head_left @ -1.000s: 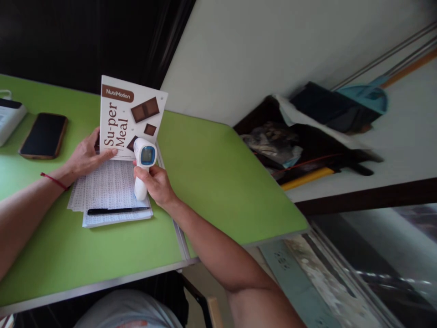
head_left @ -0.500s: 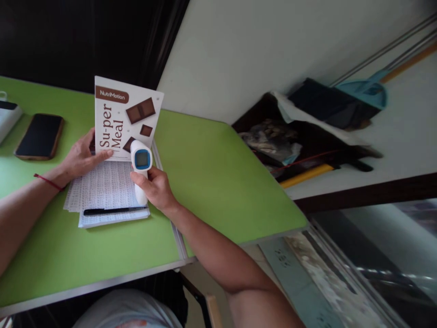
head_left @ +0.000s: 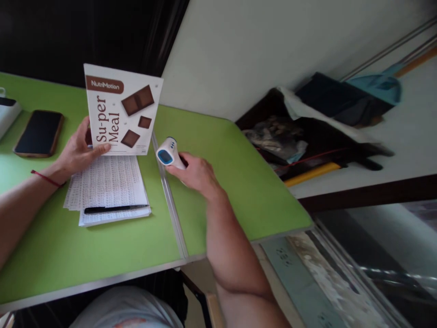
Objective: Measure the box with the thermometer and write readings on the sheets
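Observation:
My left hand [head_left: 81, 149] grips the lower left of a white box [head_left: 131, 111] printed "NutriMotion Su-per Meal" with chocolate pieces. The box is tilted up, its front facing me; my thumb lies on the front and the other fingers are partly hidden behind. In my right hand [head_left: 196, 171] is a white infrared thermometer [head_left: 170, 155] with a blue-rimmed screen, held to the right of the box and apart from it. Written sheets of paper [head_left: 114, 182] lie stacked below the box, with a black pen [head_left: 109, 209] across their near edge.
A dark phone [head_left: 39, 132] and part of a white device [head_left: 7, 116] are on the left of the green table [head_left: 136, 246]. A metal seam [head_left: 170, 207] crosses the tabletop. Beyond its right edge are a blue dustpan [head_left: 378, 86] and dark clutter against the wall.
My right hand has moved right with the thermometer, away from the front of the box, and turned it to lean left. The box has risen slightly and shifted a little left in my left hand.

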Tool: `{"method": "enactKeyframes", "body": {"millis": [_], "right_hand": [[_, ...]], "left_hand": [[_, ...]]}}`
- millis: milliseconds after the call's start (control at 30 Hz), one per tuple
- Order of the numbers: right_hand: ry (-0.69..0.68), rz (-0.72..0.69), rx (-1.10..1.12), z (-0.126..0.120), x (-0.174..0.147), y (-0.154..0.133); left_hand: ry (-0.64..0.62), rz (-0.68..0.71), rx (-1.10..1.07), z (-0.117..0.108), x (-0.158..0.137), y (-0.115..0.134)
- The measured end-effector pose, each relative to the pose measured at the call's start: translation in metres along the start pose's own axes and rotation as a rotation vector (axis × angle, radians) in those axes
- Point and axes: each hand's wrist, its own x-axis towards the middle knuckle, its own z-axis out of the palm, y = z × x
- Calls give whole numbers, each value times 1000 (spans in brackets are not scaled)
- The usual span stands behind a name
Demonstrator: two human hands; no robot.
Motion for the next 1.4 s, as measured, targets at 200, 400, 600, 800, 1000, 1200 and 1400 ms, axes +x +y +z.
{"method": "enactKeyframes", "body": {"millis": [200,400,600,800,1000,1200,1400], "right_hand": [[-129,116,-336,-1,5,8],[-141,150,-366,3,7,9],[-78,80,-331,3,3,12],[-229,-584,-103,5,-26,-29],[-540,-827,-287,22,-43,-52],[-472,-868,-71,36,-41,-31],[-273,-642,439,33,-34,-11]], "left_hand": [[133,112,157,-5,6,-9],[103,18,389,-11,5,-8],[50,2,508,-12,1,-5],[39,87,557,-11,2,-15],[42,109,612,-9,-1,-14],[578,435,576,-4,-4,1],[216,477,504,14,-11,14]]}}
